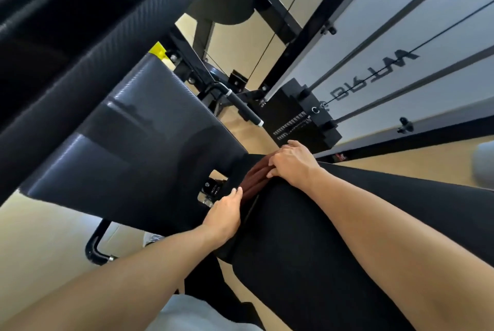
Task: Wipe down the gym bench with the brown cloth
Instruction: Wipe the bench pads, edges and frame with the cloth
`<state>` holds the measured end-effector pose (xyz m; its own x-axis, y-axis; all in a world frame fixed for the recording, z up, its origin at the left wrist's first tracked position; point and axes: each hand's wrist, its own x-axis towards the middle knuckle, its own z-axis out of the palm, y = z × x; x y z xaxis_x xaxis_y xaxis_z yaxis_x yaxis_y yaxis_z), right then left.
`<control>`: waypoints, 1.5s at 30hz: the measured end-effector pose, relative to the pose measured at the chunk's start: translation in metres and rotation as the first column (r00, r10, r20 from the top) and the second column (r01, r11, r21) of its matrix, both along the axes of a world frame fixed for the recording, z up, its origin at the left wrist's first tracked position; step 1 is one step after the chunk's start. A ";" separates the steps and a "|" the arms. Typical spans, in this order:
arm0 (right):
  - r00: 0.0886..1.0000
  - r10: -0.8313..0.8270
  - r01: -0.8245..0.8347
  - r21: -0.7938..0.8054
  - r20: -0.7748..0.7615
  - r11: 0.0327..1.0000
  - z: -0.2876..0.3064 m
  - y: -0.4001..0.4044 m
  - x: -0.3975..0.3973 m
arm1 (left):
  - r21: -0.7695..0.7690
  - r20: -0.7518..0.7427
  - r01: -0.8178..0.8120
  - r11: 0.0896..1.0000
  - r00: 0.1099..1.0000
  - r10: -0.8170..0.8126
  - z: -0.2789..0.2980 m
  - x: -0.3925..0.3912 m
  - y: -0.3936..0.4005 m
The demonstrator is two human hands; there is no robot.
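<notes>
Both hands were on the cloth (255, 178) at the bench (149, 127) edge: right hand (292, 163) gripped it, left hand (224, 214) lay flat. Wiping underway; next, sweep along the pad.

— Where is the brown cloth (254, 179)?

— Bunched into dark reddish-brown folds on the person's black-clad knee, just beside the near end of the gym bench (139, 143).

— And the bench itself?

— Black padding with a woven, carbon-like texture and a slight sheen. The seat pad runs slantwise across the view, with a notch cut in its near edge; a second, longer pad lies above it, apart from it.
</notes>
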<state>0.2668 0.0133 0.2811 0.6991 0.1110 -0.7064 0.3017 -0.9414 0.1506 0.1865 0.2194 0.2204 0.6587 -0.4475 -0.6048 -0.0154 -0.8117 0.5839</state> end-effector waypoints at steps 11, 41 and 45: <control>0.982 -0.070 0.080 0.046 -0.178 0.996 -0.004 0.024 0.015 | -0.032 -0.323 -0.074 0.997 0.944 0.059 0.011 0.015 0.014; 0.932 0.091 -0.134 -0.101 -0.350 0.986 -0.135 0.097 -0.022 | 0.163 -0.548 -0.382 0.910 0.732 0.406 -0.089 -0.046 0.016; 0.914 0.119 -0.164 -0.087 -0.389 0.983 -0.116 0.120 -0.051 | 0.148 -0.552 -0.467 0.872 0.692 0.465 -0.067 -0.079 0.030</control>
<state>0.2155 0.1334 0.1654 0.3577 0.0908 -0.9294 0.4864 -0.8677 0.1024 0.1073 0.2494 0.1529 0.3328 -0.1775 -0.9261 0.6896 -0.6240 0.3674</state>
